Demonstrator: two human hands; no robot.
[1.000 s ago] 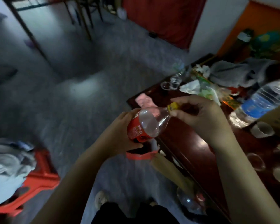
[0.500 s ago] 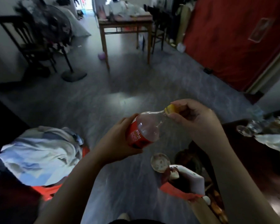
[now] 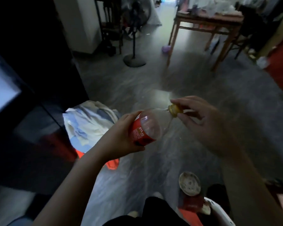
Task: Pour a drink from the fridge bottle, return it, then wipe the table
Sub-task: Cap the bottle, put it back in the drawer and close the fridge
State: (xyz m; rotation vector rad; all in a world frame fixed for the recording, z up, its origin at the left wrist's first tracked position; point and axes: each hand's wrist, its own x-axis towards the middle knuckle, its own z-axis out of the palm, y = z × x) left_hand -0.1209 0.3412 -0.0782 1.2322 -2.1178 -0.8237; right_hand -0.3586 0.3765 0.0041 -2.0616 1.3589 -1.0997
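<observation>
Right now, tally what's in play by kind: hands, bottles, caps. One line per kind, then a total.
Hands: 2, the left hand gripping the bottle, the right hand with fingers at the cap
Bottles: 1, the red-labelled bottle, held tilted
Caps: 1, the yellow cap on the bottle's neck
Total: 4

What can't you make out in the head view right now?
- Cap: seated or loose on the bottle; right hand fingers flank it, blurred.
- Label text: blurred, partly under left hand.
- Liquid level: dim, unclear.
- Fridge: not identifiable; left side dark.
</observation>
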